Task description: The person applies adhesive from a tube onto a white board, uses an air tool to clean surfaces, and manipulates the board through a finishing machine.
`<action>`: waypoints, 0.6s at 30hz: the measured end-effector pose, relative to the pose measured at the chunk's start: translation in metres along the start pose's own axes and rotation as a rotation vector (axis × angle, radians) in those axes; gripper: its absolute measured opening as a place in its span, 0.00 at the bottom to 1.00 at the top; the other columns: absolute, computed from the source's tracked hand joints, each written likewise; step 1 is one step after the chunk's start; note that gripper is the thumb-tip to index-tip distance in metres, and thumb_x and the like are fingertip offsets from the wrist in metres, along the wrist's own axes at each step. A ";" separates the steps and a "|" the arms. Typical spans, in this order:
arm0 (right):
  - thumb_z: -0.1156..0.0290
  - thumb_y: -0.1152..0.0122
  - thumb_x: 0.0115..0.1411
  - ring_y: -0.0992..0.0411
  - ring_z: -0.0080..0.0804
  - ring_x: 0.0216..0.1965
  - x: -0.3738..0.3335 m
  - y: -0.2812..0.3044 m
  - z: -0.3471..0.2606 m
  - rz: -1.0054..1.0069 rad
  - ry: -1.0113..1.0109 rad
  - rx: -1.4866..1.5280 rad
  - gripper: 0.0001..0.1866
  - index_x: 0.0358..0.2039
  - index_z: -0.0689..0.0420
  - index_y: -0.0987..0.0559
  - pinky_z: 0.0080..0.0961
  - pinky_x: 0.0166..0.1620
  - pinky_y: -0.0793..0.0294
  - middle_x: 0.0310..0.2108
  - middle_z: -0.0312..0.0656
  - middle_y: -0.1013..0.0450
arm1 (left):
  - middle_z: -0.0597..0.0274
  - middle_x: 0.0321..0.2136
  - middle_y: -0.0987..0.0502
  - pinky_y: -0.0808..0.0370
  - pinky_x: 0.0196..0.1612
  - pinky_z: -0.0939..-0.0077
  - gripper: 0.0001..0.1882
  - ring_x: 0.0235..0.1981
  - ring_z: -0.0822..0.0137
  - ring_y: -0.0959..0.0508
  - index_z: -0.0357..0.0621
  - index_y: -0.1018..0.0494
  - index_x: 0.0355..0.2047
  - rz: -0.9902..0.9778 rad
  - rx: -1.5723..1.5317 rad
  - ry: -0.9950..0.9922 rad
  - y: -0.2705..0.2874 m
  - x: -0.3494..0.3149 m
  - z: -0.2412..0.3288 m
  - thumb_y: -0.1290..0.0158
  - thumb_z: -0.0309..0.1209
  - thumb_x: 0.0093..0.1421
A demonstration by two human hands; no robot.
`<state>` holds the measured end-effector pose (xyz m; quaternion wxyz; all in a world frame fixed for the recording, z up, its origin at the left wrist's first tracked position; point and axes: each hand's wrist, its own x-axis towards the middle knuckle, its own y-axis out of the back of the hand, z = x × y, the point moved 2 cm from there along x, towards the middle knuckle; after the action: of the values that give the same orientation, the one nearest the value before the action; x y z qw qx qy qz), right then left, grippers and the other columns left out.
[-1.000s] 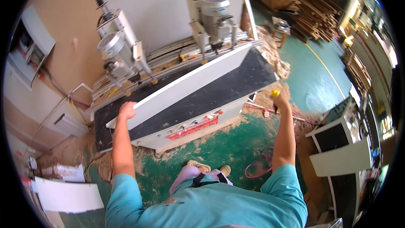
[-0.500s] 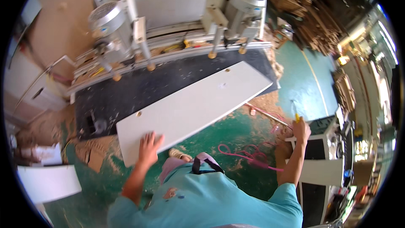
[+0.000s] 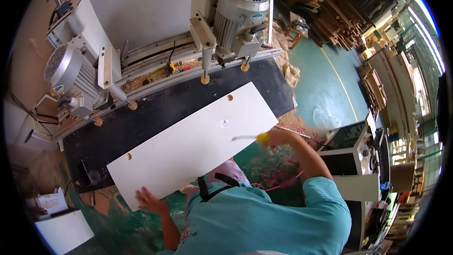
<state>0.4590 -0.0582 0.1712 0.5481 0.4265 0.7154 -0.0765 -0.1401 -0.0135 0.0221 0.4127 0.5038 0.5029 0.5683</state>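
A long white board [image 3: 188, 146] with two round holes and a small label lies slantwise on the black machine bed [image 3: 155, 106], its near edge overhanging. My left hand [image 3: 152, 201] rests on the board's near left corner, fingers spread. My right hand [image 3: 278, 138] is closed round a yellow tool [image 3: 262, 137] with a thin grey shaft or nozzle that points left over the board's right part. Motion blur hides the tool's exact kind. Behind my right forearm runs a pink hose [image 3: 285, 184]; whether it joins the tool cannot be seen.
Beyond the board stand two grey motors [image 3: 240, 16] [image 3: 75, 73] with presser feet [image 3: 205, 78] over the bed. A control cabinet [image 3: 349, 156] is at my right, a white panel [image 3: 66, 231] low at left. Timber [image 3: 335, 16] is stacked at far right.
My right hand has swung left with the yellow tool, from beside the cabinet to over the board. My left hand has moved to the board's near corner. The view has shifted.
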 end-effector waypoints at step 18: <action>0.54 0.41 0.59 0.25 0.48 0.45 0.220 0.166 -0.007 1.067 0.284 0.173 0.29 0.53 0.64 0.28 0.45 0.51 0.26 0.46 0.52 0.24 | 0.48 0.59 0.34 0.36 0.60 0.61 0.38 0.59 0.53 0.33 0.40 0.43 0.65 0.547 -1.349 1.717 -0.098 -0.015 0.109 0.59 0.57 0.66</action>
<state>0.5612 0.1658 0.0463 0.3719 0.7790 0.4585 0.2111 -0.0341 0.0035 -0.0790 -0.0208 -0.2873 0.0827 0.9541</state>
